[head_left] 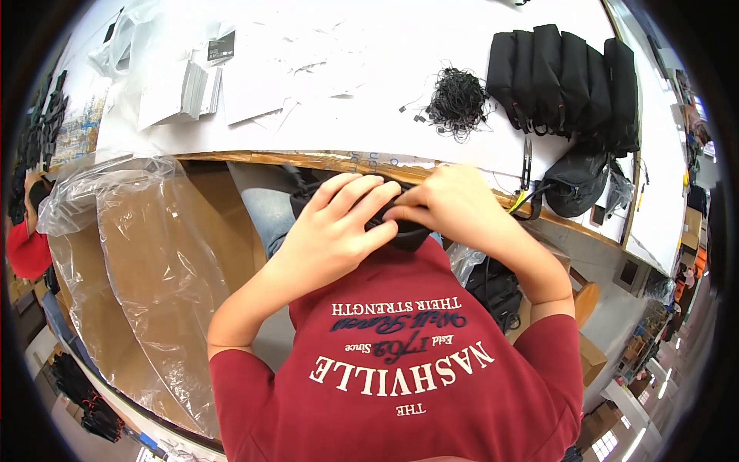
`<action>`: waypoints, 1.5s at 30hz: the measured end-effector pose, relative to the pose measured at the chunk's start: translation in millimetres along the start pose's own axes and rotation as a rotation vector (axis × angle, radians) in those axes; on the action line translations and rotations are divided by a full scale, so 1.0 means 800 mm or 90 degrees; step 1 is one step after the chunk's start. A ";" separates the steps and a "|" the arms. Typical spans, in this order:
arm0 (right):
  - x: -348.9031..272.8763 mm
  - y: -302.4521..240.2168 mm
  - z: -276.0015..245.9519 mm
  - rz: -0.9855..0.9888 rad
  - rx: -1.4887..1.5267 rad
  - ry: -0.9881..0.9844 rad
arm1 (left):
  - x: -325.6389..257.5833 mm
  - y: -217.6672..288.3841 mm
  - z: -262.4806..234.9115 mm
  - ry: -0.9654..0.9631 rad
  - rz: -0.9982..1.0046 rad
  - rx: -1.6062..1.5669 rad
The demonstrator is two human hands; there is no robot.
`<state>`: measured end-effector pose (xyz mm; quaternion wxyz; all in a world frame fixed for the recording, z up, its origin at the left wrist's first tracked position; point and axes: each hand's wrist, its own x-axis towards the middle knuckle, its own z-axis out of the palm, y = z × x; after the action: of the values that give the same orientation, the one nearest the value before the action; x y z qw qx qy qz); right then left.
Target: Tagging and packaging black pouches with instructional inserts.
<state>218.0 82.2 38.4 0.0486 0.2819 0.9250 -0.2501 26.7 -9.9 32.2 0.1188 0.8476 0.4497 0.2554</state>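
A black fabric piece (pixel 412 237) lies bunched in my lap, against the table's front edge. My left hand (pixel 339 219) is curled over its left part, fingers bent around the cloth. On the other side my right hand (pixel 446 200) pinches the same cloth between thumb and fingers, close to the left fingertips. Both hands hide much of the piece, so its full shape does not show. I cannot make out any smaller part between the right fingertips.
On the white table (pixel 323 123) are white card stacks (pixel 192 91), a tangle of black tag strings (pixel 457 100), a row of black pouches (pixel 548 77), a black bag (pixel 576 183) and slim snips (pixel 527 163). A plastic-lined carton (pixel 154 277) stands left. Another person's red sleeve (pixel 29 250) shows far left.
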 end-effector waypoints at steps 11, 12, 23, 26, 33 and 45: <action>-0.026 0.039 0.027 0.208 0.421 -0.065 | 0.018 -0.059 0.026 -0.191 -0.110 -0.432; -0.029 0.041 0.031 0.225 0.484 -0.104 | 0.027 -0.068 0.027 -0.117 -0.189 -0.546; -0.042 0.016 0.019 0.215 0.361 0.078 | 0.060 -0.205 0.062 0.145 -0.235 0.138; -0.037 0.008 0.007 0.193 0.245 0.153 | 0.067 -0.171 0.039 0.320 -0.293 -0.209; -0.020 0.008 0.003 0.172 0.224 0.240 | 0.050 -0.067 0.014 0.127 -0.050 -0.111; -0.008 -0.013 0.034 0.178 0.622 0.414 | -0.001 -0.047 0.066 0.478 -0.479 -1.068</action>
<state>216.4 57.9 20.6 -0.3396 0.4524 0.6249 -0.5380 28.2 12.3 -28.4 0.6034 0.1548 0.3714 0.6885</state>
